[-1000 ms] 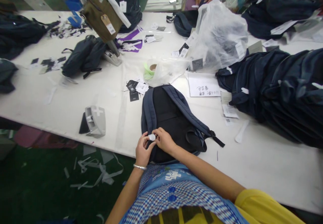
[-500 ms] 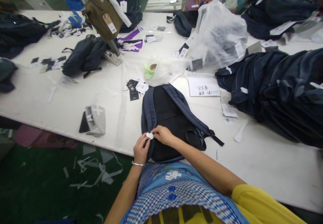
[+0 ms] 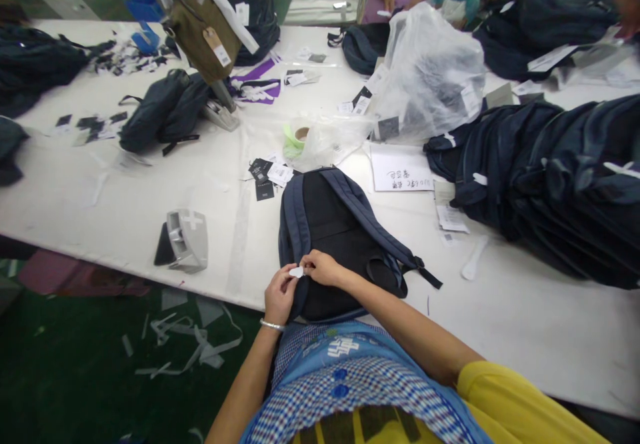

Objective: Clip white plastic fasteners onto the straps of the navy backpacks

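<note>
Head view: left hand [image 3: 280,295] and right hand [image 3: 324,269] pinch a white piece [image 3: 296,273] at the near end of the backpack [image 3: 330,227] on the table [image 3: 500,337]; handling looks unfinished, nothing released yet

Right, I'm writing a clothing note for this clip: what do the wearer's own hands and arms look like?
Both the left hand and right hand are gloveless. A silvery bangle circles the left wrist; none shows on the right. The right arm has a short yellow sleeve.
</note>
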`<act>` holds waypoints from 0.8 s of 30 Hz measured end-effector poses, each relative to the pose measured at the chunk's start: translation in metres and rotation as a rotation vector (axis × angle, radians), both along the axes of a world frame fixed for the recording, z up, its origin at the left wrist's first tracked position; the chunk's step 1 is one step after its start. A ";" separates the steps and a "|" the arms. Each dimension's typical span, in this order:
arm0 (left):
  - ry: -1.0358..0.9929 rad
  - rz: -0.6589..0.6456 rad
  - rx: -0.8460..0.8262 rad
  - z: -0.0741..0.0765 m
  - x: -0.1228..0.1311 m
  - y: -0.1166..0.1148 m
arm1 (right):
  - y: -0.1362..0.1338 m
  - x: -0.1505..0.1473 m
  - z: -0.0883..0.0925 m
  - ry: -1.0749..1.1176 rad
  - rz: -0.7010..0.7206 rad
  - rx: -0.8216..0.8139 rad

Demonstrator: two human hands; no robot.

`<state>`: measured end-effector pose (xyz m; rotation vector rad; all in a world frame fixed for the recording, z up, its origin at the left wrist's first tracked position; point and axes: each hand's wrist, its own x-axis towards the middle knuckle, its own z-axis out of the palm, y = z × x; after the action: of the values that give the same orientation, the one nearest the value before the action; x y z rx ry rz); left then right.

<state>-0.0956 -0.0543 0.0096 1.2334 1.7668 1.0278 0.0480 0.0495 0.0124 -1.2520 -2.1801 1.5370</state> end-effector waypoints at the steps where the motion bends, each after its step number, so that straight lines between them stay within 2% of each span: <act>1: -0.013 -0.019 -0.019 0.005 0.000 0.000 | -0.002 0.000 -0.001 0.007 -0.022 0.001; 5: -0.032 0.001 -0.081 0.020 0.000 0.002 | -0.010 0.000 -0.006 0.071 -0.088 0.026; 9: 0.032 0.042 -0.100 0.018 0.000 0.008 | -0.012 0.000 -0.008 0.084 -0.094 0.029; 13: 0.141 -0.131 -0.071 0.016 -0.010 0.021 | -0.011 0.003 -0.005 0.065 -0.055 0.032; 18: 0.210 -0.403 -0.190 0.025 -0.031 0.044 | -0.009 0.006 0.002 0.072 -0.007 0.062; 21: 0.174 -0.520 -0.255 0.029 -0.039 0.057 | -0.008 0.006 0.004 0.073 0.036 0.087; 24: 0.036 -0.581 -0.324 0.027 -0.045 0.065 | -0.007 0.006 0.003 0.070 0.047 0.085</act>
<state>-0.1402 0.0112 0.0365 1.4316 1.3945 0.3717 0.0536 0.0426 0.0155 -1.1122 -2.2207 1.4662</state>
